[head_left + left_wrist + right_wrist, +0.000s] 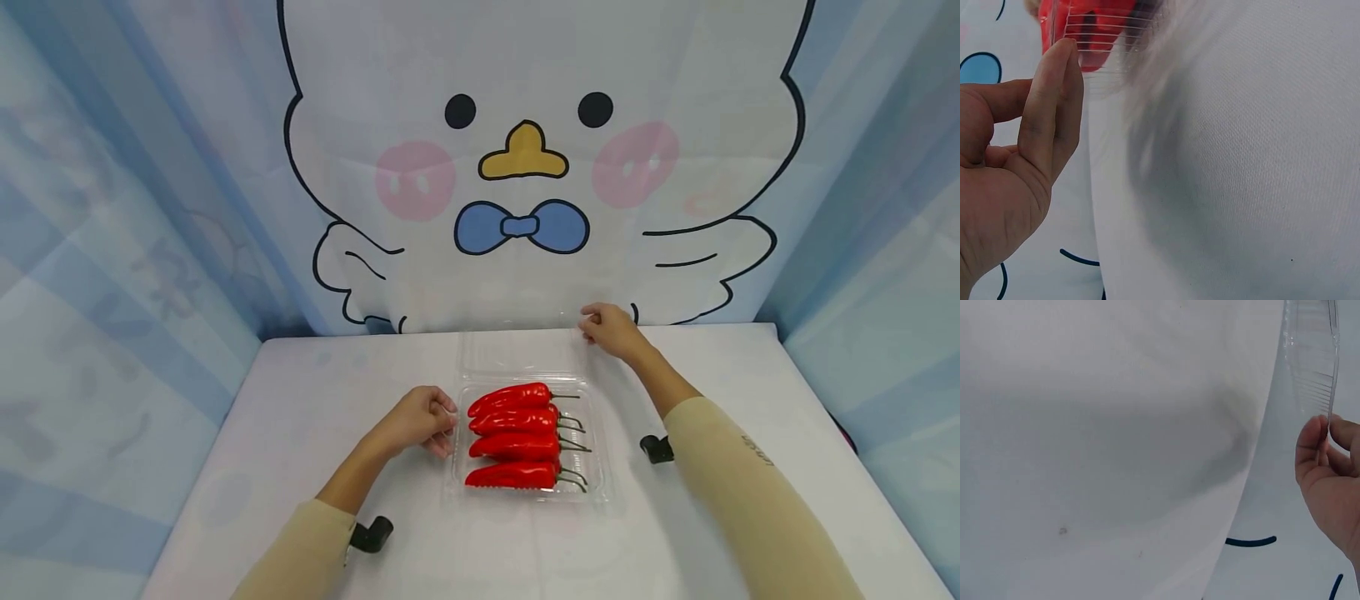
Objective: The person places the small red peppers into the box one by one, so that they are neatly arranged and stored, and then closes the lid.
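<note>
Several red peppers (pixel 517 446) with green stems lie side by side in a clear plastic clamshell box (pixel 600 492), its lid (pixel 517 352) raised at the far side. My left hand (pixel 422 419) is at the box's left side. In the left wrist view, the fingertips (pixel 1067 47) touch the ribbed plastic wall, the fingers fairly straight. At the lid's far right corner is my right hand (pixel 611 327). In the right wrist view, its thumb and fingers (pixel 1311 440) pinch the edge of the lid.
The box stands on a white-covered table (pixel 300 450). Behind it hangs a backdrop curtain (pixel 525 283) with a cartoon bird, close to the table's far edge. Blue patterned curtains (pixel 97 333) flank both sides. A black wrist mount (pixel 371 534) sticks out by the left sleeve.
</note>
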`<action>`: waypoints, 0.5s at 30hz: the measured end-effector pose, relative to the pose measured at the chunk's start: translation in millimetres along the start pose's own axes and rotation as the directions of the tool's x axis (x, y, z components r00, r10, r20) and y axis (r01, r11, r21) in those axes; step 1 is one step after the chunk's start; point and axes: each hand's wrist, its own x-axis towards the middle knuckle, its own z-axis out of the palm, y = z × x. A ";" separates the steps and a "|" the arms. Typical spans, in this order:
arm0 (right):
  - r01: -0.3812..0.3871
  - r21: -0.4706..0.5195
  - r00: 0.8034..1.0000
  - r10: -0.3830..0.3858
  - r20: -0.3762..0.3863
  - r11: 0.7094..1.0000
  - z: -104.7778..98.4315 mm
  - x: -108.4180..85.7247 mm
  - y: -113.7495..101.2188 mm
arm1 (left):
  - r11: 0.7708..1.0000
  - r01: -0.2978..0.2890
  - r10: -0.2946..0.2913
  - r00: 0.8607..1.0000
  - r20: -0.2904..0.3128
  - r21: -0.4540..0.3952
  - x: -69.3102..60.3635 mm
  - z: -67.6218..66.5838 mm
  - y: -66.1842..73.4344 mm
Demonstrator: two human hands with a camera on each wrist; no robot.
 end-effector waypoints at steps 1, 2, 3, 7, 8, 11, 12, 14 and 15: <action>0.003 0.000 1.000 -0.003 -0.003 1.000 -0.9 -0.3 -0.9 | 1.000 0.001 -0.001 1.000 0.000 0.000 0.3 -0.2 -0.3; 0.006 0.000 1.000 -0.006 -0.007 1.000 -1.5 -0.5 -1.7 | 1.000 0.002 -0.002 1.000 0.000 0.000 0.5 -0.4 -0.5; 0.008 -0.001 1.000 -0.008 -0.011 1.000 -2.0 -0.8 -2.5 | 1.000 0.002 -0.002 1.000 0.000 0.000 0.8 -0.5 -0.8; 0.014 -0.003 1.000 -0.014 -0.021 1.000 -4.0 -2.0 -5.5 | 1.000 0.001 -0.001 1.000 0.001 0.003 0.8 -0.9 -1.3; 0.019 -0.005 1.000 -0.019 -0.025 1.000 -4.7 -2.2 -6.3 | 1.000 0.001 -0.001 1.000 0.001 0.003 0.8 -0.9 -1.3; 0.035 -0.008 0.999 -0.035 -0.035 0.999 -7.6 -3.4 -9.5 | 1.000 0.001 -0.001 1.000 0.000 0.007 0.5 -0.9 -0.5; 0.041 -0.009 0.998 -0.042 -0.040 0.999 -8.8 -3.8 -10.6 | 1.000 0.001 -0.001 1.000 0.000 0.008 0.3 -0.9 -0.2; 0.054 -0.009 0.997 -0.055 -0.049 0.998 -11.1 -4.7 -12.7 | 1.000 0.004 -0.004 1.000 -0.002 0.009 -0.2 -0.7 1.1; 0.061 -0.009 0.997 -0.061 -0.053 0.998 -12.2 -5.1 -13.8 | 1.000 0.002 -0.002 1.000 -0.001 0.012 -0.6 -0.7 1.6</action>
